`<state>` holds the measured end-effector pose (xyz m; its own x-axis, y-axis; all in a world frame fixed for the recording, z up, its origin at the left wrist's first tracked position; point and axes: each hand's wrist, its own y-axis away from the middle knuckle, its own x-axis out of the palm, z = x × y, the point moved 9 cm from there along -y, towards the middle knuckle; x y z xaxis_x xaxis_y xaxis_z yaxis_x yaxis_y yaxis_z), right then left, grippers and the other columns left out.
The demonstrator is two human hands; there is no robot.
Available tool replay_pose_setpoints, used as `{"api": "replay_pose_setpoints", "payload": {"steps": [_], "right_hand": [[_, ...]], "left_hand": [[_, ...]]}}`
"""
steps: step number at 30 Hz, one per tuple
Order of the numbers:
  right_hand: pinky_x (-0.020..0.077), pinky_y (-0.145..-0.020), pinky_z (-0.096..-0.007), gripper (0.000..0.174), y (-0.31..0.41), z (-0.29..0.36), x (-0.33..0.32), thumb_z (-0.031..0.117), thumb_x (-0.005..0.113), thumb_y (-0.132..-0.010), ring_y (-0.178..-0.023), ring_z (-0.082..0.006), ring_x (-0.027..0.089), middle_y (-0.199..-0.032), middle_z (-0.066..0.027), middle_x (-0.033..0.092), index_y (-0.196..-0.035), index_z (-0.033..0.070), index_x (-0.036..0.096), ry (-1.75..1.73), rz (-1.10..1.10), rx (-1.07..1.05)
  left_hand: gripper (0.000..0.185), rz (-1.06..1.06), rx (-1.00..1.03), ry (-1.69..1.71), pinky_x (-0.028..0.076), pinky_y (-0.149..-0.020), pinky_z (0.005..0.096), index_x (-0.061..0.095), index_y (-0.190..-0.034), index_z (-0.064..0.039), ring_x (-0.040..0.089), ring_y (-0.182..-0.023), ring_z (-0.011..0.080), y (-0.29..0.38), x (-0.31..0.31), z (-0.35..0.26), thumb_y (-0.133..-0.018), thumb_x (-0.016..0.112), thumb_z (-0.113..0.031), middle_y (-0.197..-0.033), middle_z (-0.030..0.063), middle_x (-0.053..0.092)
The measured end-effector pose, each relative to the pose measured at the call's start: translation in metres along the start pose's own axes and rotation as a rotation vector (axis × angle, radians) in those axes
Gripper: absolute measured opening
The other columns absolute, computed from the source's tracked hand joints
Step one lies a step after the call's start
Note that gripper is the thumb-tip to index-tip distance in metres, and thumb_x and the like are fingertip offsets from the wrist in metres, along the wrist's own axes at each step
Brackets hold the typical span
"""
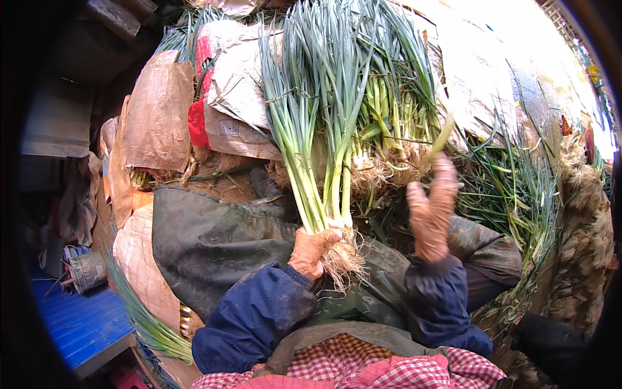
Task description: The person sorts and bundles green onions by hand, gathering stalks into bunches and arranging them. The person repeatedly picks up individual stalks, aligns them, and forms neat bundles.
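My left hand [311,250] grips a bunch of green onions [318,194] low on the white stems, just above the roots. Shaggy pale roots [342,260] hang below that fist, over my lap. The long green leaves point away from me, across the heap. To the right, my right hand [434,211] is raised and blurred, thumb and fingers apart. A pale yellow-green strip of stalk or leaf [441,138] appears just past its fingertips; whether it touches them is unclear. More rooted green onions [396,121] lie behind the bunch.
A dark waterproof apron [228,243] covers my legs. Woven sacks [160,112] drape over the onions at left. Loose green leaves [510,189] pile up on the right, beside stacked root ends [578,219]. A dirty container [87,271] rests on a blue surface [82,316] at far left.
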<state>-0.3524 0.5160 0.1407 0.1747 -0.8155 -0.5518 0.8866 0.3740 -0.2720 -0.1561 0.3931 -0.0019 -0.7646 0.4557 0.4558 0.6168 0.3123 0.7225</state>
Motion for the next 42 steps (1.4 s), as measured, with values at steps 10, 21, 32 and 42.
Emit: {"api": "replay_pose_setpoints", "payload": {"steps": [10,21,32,42], "right_hand": [[0.0503,-0.080,-0.0245,0.037,0.050,-0.024,0.117,-0.002,0.058,-0.084,-0.095,-0.0108,0.057,-0.108,-0.0018,0.060,-0.120,0.004,0.053,-1.230,0.658,0.682],[0.0496,-0.070,-0.0318,0.019,0.047,0.010,0.092,0.007,0.062,-0.083,-0.083,-0.0238,0.060,-0.089,-0.0058,0.061,-0.102,0.007,0.061,-0.431,0.745,0.042],[0.0524,-0.060,-0.0346,0.012,-0.023,-0.040,-0.057,0.001,0.056,-0.084,-0.069,-0.0246,0.063,-0.075,-0.0109,0.065,-0.086,0.007,0.067,0.313,0.365,-0.184],[0.0426,-0.053,-0.0295,0.020,0.002,-0.069,0.122,0.018,0.060,-0.087,-0.055,-0.0119,0.050,-0.059,-0.0047,0.053,-0.076,0.001,0.057,-0.479,0.386,0.305]], "left_hand": [[0.027,0.085,-0.018,0.229,0.058,-0.074,0.0373,0.054,-0.106,0.003,0.067,-0.084,0.0238,0.013,0.021,-0.003,-0.081,0.061,-0.003,-0.094,0.0147,0.065],[0.036,0.268,-0.277,0.390,0.055,-0.082,0.0352,0.053,-0.119,0.002,0.065,-0.091,0.0208,0.010,0.037,0.017,-0.086,0.058,-0.013,-0.105,0.0109,0.064],[0.034,0.306,-0.339,0.361,0.055,-0.083,0.0395,0.057,-0.111,0.003,0.065,-0.091,0.0253,0.015,0.044,0.000,-0.080,0.063,-0.008,-0.104,0.0137,0.065],[0.032,0.275,-0.225,0.327,0.055,-0.083,0.0422,0.059,-0.103,0.004,0.065,-0.087,0.0281,0.007,0.036,0.009,-0.074,0.066,-0.007,-0.097,0.0163,0.065]]}}
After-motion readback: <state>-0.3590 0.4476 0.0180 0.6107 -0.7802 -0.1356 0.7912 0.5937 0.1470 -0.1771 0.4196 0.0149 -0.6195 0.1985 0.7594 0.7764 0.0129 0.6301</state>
